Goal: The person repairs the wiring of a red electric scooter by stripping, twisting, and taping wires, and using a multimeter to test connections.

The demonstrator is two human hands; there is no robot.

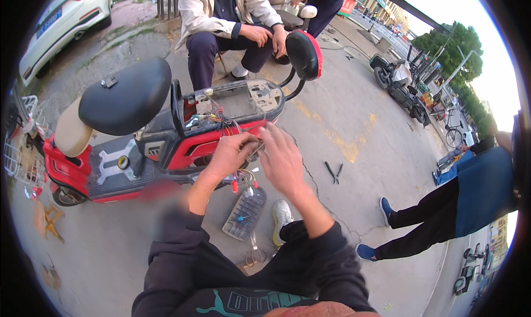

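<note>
My left hand (232, 156) pinches thin wires (250, 145) beside the red electric scooter (185, 154). My right hand (278, 159) is right beside it, fingers slightly bent and close together over the same spot; what they grip is hidden. Coloured wiring (224, 121) spills from the open rear compartment (235, 102). Below my hands a grey panel (235, 223) with connectors and a small blue part lies on the pavement. Pliers (334, 173) lie opened to the right. A roll of tape (123, 162) sits on the scooter's footboard, under the black seat (124, 96).
A seated person (213, 27) faces me beyond the scooter; another (318, 4) is behind. A person in dark trousers (420, 212) stands at the right. A white car (66, 27) is at upper left, parked two-wheelers (401, 85) at upper right, a yellow stool (52, 220) at left.
</note>
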